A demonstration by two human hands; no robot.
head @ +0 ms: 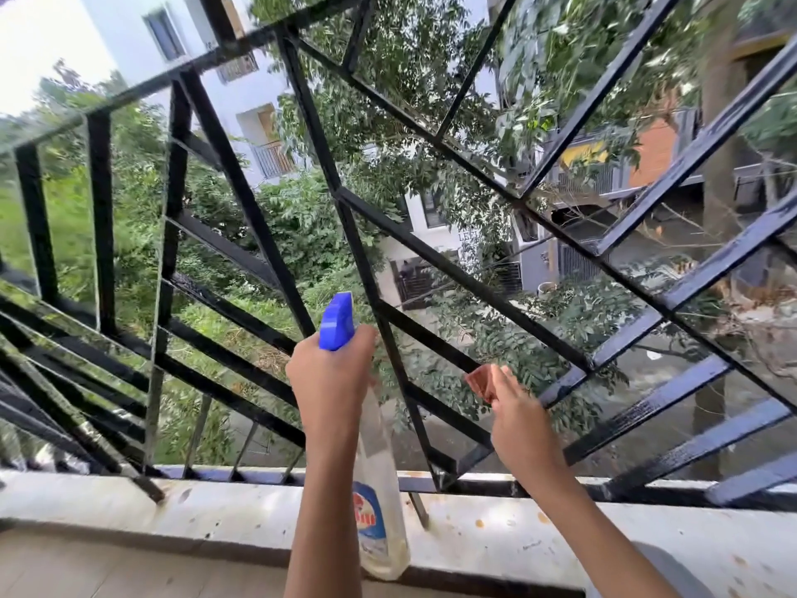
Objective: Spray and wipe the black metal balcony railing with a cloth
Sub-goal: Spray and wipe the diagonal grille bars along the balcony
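While the left hand [332,377] grips the neck of a clear spray bottle [379,489] with a blue nozzle [337,322], the right hand [517,414] pinches a small reddish-brown cloth [483,381] between fingers and thumb. Both hover before the black metal railing [431,261], above the stained concrete ledge [215,507].

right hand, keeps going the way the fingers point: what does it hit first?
Probably the railing: the right hand, pinching a small brown cloth, points up and forward at the diagonal bar just beyond its fingertips. Depth is unclear; it might slip through a gap towards the trees.
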